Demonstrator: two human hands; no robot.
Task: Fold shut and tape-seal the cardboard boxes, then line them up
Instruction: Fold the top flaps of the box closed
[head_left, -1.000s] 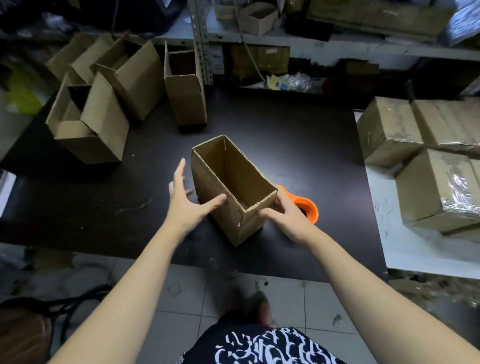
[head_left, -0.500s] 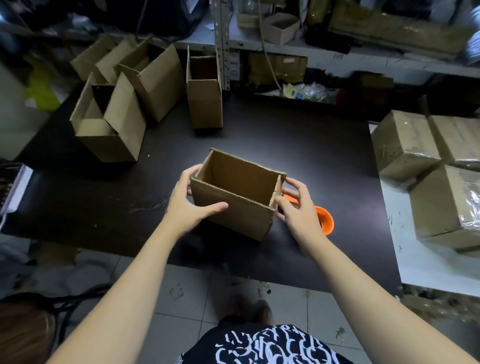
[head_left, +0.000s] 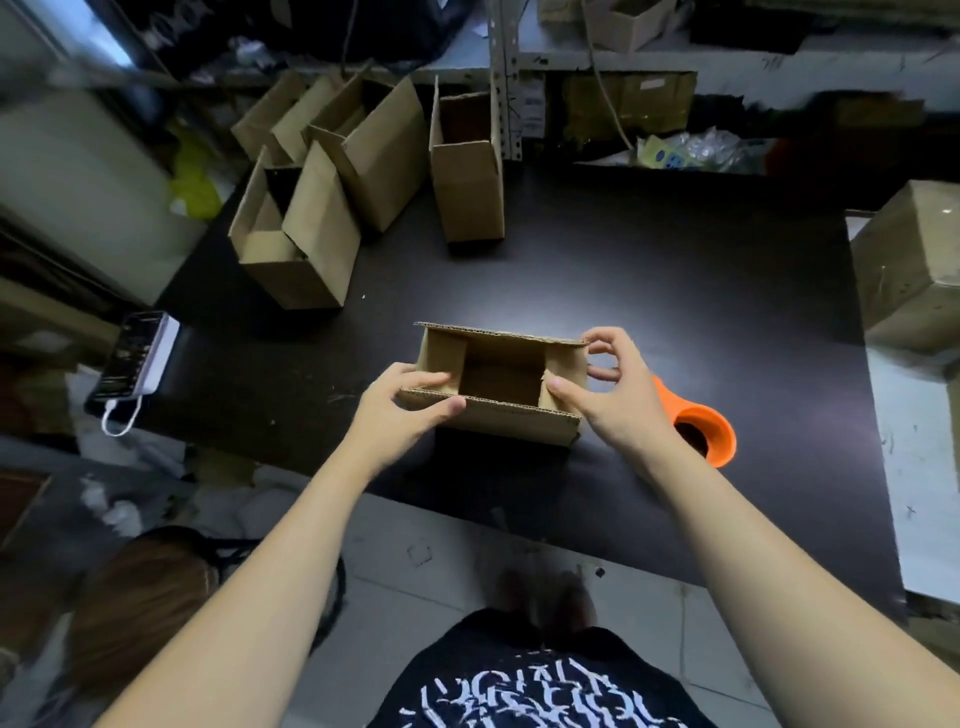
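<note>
The box (head_left: 498, 384) sits open-top up near the table's (head_left: 649, 291) front edge, long axis left-right, its two end flaps folded inward, left hand (head_left: 400, 410) gripping its left end, right hand (head_left: 608, 395) pinching its right end.

Box (head_left: 514, 421) at centre: matt brown corrugated cardboard, fluting bare along cut edges. Table (head_left: 649, 291): dark, smooth, faintly sheened toward 12 o'clock. Tape dispenser (head_left: 711, 431) at 3 o'clock: smooth orange plastic. Parcel (head_left: 904, 270) at 2 o'clock: cardboard, slightly shiny.
</note>
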